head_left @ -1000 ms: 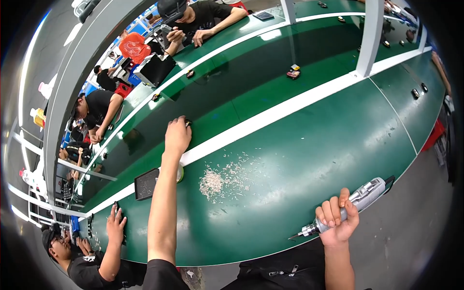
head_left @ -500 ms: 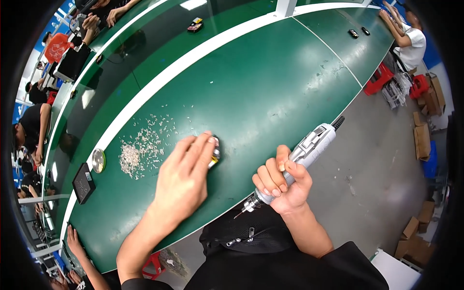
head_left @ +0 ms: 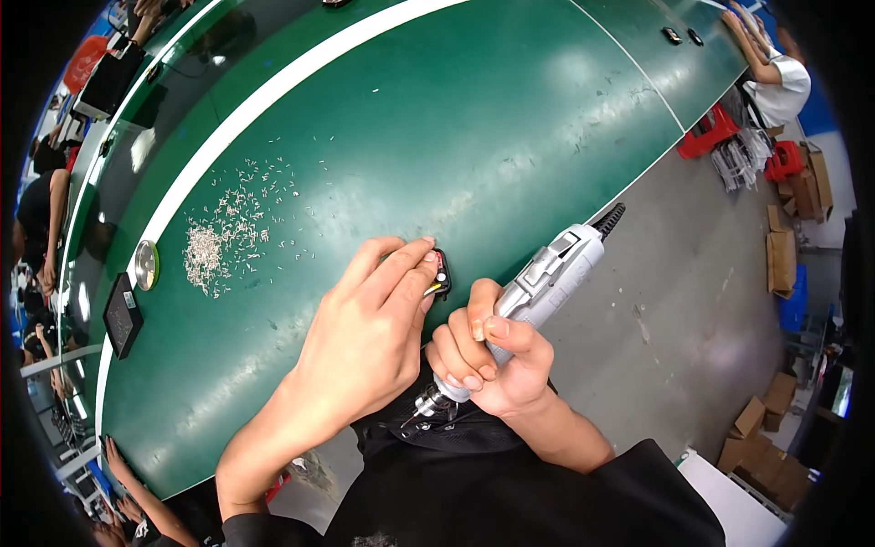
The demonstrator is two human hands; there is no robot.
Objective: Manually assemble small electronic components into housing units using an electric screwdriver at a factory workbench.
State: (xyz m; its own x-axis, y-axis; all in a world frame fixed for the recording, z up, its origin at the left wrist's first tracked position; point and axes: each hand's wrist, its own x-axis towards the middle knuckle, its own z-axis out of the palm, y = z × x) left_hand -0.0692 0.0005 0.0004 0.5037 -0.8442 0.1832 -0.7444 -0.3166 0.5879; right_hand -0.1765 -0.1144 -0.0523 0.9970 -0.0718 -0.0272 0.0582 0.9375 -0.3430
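My left hand is closed over a small black device on the green table, with its fingertips on the device's near-left side. Red and yellow parts show on the device; its left portion and my left thumb are hidden under the fingers. In my right hand is a grey electric screwdriver, gripped round its body. Its thin bit points down and left, beyond the table's front edge. The two hands are close together, the right one nearer my body.
Many small pale screws lie piled and scattered on the table's left. A round dish and a black box stand beside them. Another person's hand rests at the lower left. Cardboard boxes are on the floor at right.
My left hand has slid the device toward me and to the right, away from the screws. My right hand has brought the screwdriver left, closer to it. The whole view has shifted too.
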